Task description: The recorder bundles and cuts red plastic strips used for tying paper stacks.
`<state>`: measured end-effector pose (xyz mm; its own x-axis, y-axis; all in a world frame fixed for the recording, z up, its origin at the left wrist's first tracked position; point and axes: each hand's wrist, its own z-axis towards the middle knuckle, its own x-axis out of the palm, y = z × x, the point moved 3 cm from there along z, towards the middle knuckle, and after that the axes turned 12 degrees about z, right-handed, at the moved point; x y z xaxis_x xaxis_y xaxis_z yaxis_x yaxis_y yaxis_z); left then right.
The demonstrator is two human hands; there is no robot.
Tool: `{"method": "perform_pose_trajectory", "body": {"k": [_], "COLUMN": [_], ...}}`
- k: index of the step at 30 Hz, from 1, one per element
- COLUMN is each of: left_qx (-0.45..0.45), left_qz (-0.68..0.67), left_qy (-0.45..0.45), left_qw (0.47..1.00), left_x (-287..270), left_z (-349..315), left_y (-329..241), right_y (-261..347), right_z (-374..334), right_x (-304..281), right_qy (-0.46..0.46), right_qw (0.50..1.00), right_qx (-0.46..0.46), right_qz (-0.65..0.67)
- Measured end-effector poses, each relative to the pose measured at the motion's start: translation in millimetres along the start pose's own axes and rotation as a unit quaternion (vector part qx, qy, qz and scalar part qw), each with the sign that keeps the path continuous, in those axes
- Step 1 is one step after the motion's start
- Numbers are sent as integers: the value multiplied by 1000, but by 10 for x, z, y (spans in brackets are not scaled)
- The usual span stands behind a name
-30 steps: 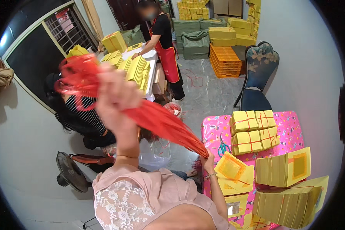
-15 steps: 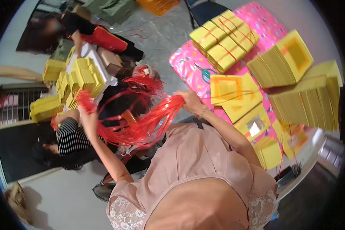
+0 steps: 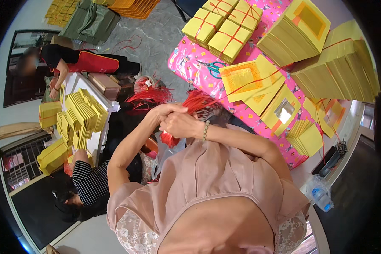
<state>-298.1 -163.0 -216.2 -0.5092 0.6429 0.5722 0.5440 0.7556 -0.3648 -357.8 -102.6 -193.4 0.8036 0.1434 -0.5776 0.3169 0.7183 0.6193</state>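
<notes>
My hands are together in front of my chest, both gripping one bundle of red plastic string (image 3: pixel 195 100). My left hand (image 3: pixel 167 111) closes around it just above my right. My right hand (image 3: pixel 181 126), with a beaded bracelet on the wrist, is a fist pressed against the left. Folded string ends stick out below the fists, and a loose fan of strands spreads out above them to the right. Where the bundle passes through my fingers is hidden. Another heap of red string (image 3: pixel 150 98) hangs at a round tub (image 3: pixel 144 84) beyond my left hand.
On the right, a pink-covered table (image 3: pixel 184 55) holds tied yellow paper stacks (image 3: pixel 230 40), teal-handled scissors (image 3: pixel 216 69) and loose yellow sheets (image 3: pixel 241 80). To the left, a white table (image 3: pixel 76 80) carries more yellow stacks (image 3: pixel 86 110). Two people work around it.
My hands have come together from wide apart, the left moving right and the right moving left. The string that hung in a long loop between them is now gathered into a short bundle.
</notes>
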Motion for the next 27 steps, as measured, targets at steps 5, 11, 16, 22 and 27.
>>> {"method": "perform_pose_trajectory", "body": {"k": [5,11,16,22,27], "left_qx": [16,226,323,460,501], "left_qz": [155,133,281,292,307], "left_qy": [-61,-157,-275,-251,-238], "left_qw": [986,952,861,800,773], "left_x": [70,154,470,797,1060], "left_z": [132,-281,-641,-791,-835], "left_y": [-527,-1319,-1727,-2205,-2413], "right_y": [303,239,-259,-534,-812], "right_z": [50,-14,-114,-573,-849], "right_x": [252,401,492,874,1125], "right_qy": [92,116,145,132,244], "right_qw": [995,986,986,983,960], "right_qx": [-27,3,33,52,128], "right_qz": [-9,118,75,113,40]}}
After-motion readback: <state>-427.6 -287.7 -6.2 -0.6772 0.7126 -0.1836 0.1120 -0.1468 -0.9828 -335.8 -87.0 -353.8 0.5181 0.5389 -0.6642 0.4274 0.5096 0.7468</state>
